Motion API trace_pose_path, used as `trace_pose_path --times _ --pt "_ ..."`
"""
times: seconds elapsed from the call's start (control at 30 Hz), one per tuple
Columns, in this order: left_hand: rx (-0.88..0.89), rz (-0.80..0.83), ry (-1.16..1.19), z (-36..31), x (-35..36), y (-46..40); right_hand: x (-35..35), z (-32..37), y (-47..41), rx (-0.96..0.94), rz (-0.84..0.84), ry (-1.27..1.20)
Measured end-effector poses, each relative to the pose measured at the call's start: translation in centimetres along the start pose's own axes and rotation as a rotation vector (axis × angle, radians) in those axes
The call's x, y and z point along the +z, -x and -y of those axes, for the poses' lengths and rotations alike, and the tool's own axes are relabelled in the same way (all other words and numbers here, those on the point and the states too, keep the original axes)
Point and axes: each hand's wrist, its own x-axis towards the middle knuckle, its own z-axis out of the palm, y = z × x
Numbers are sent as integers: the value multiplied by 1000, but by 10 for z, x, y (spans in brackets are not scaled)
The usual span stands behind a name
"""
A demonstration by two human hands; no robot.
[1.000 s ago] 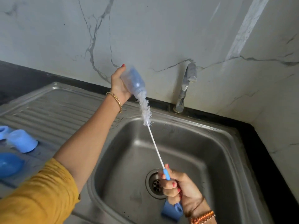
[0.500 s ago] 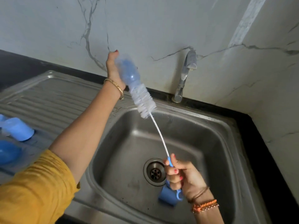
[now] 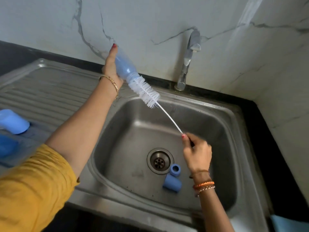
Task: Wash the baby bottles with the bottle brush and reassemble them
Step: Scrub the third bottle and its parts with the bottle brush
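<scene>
Head view: left hand (image 3: 111, 67) grips bottle (image 3: 123, 66); right hand (image 3: 196, 153) fingers pinch brush (image 3: 145, 91) wire

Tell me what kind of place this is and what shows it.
Most likely a home kitchen, at the sink. A stainless steel sink with a ribbed draining board is set into a dark counter, a tap stands against a marble-look wall, and a bottle brush is being worked in a baby bottle.

No text, label, brand, number or sign can be read anywhere in this view; every visible surface is plain or too blurred to show any lettering.
</scene>
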Motion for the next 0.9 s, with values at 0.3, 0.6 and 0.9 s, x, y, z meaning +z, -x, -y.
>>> trace_pose_path --times 0.3,0.6,0.9 --pt "-5 97 182 10 2 14 -7 -8 -2 213 250 -147" --pt "201 -151 113 10 10 12 -12 -14 -14 682 630 -556" --pt "166 8 136 15 0 23 -9 -18 -9 85 183 -171"
